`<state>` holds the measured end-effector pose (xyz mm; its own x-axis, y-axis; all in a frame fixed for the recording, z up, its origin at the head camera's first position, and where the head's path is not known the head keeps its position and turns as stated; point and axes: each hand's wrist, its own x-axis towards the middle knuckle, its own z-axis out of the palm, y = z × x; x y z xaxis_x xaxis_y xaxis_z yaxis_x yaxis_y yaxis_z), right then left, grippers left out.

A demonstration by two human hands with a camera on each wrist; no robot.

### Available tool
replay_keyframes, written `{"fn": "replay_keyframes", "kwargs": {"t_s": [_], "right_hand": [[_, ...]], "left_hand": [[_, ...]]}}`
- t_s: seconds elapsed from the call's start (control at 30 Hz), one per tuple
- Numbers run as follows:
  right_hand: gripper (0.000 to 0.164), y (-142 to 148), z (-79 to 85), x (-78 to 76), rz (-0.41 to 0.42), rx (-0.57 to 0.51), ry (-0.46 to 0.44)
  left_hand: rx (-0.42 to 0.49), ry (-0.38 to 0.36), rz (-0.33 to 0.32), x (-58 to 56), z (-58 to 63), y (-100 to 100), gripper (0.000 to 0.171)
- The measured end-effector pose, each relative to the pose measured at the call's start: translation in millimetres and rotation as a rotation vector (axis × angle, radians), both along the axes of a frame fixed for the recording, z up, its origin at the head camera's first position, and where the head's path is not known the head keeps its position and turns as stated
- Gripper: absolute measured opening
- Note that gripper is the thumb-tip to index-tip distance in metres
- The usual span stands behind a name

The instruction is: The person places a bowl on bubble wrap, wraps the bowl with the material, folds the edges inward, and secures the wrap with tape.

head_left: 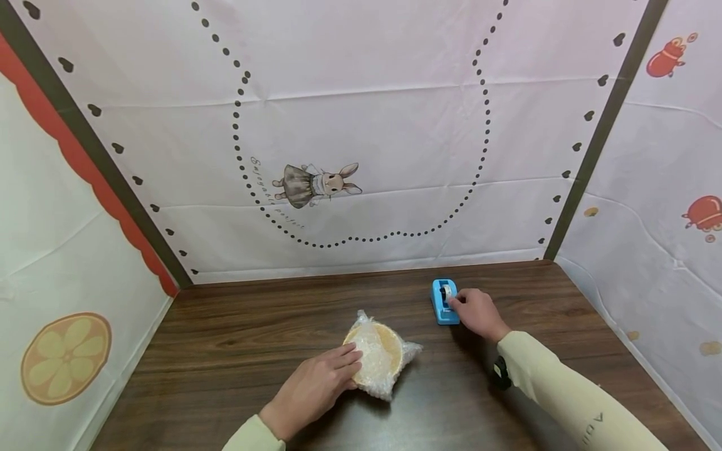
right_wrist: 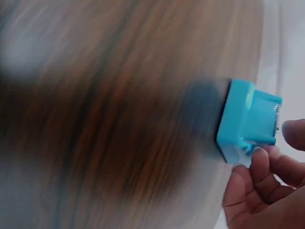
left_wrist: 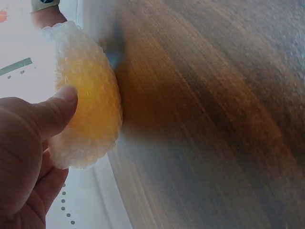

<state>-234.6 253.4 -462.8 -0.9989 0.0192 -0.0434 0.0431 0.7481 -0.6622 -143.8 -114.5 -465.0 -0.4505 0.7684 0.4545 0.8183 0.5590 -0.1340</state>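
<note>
A round, flat, yellow-rimmed thing wrapped in clear bubble wrap (head_left: pixel 387 360) is near the middle of the wooden table. My left hand (head_left: pixel 321 382) holds it at its left edge, fingers over the top. In the left wrist view the thumb (left_wrist: pixel 62 105) presses on the wrap, with other fingers behind it. A light-blue tape dispenser (head_left: pixel 447 316) with a tape roll (head_left: pixel 446 293) stands farther back on the right. My right hand (head_left: pixel 478 312) grips its right side by the cutter; curled fingers (right_wrist: pixel 238 183) touch its side and the thumb is at the serrated edge.
The dark wooden table (head_left: pixel 242 332) meets a white patterned cloth (head_left: pixel 366 125) hung along its back. More cloth stands along the left and right sides. A dark watch (head_left: pixel 501 373) sits on the right wrist, over the pale sleeve (head_left: pixel 564 388).
</note>
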Motion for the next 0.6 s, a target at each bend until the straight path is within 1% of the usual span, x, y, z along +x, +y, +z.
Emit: {"fn": "replay_keyframes", "kwargs": {"t_s": [0.2, 0.37, 0.47, 0.6], "right_hand": [[0.036, -0.6, 0.1, -5.3, -0.031, -0.145, -0.116], [0.033, -1.2, 2.7, -8.0, -0.039, -0.221, -0.151], [0.033, -3.0, 4.7, -8.8, -0.077, -0.259, -0.169], [0.038, -5.0, 8.2, -8.6, -0.133, -0.320, -0.190]], "left_hand": [[-0.002, 0.000, 0.009, 0.8, 1.1, 0.5, 0.024], [0.006, -0.006, 0.013, 1.7, 1.9, 0.3, 0.023], [0.012, -0.009, 0.013, 2.2, 1.9, 0.3, 0.023], [0.017, -0.014, 0.010, 2.4, 1.2, 0.6, 0.023]]}}
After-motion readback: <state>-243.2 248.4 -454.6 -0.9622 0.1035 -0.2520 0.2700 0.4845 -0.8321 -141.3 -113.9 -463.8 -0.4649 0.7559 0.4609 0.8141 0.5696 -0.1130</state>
